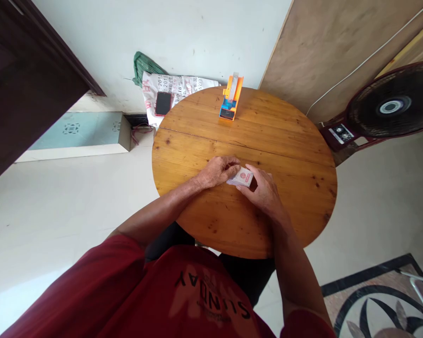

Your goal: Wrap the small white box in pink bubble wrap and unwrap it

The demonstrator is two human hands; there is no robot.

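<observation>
A small pale block-shaped pack (244, 176) with red print on top and a purplish side lies between my hands, low over the middle of the round wooden table. I cannot make out whether it is a box or a stack. My left hand (218, 170) grips its left end, fingers curled, thumb on the near side. At the other end, the thumb and a finger of my right hand (266, 190) pinch the right-hand corners, leaving a gap in front of the palm.
An orange and blue tape dispenser (231, 98) stands at the far edge of the round wooden table (285, 141). Behind its left rim, a dark phone (163, 103) rests on a printed white sack (190, 84). A fan (391, 107) stands at the right.
</observation>
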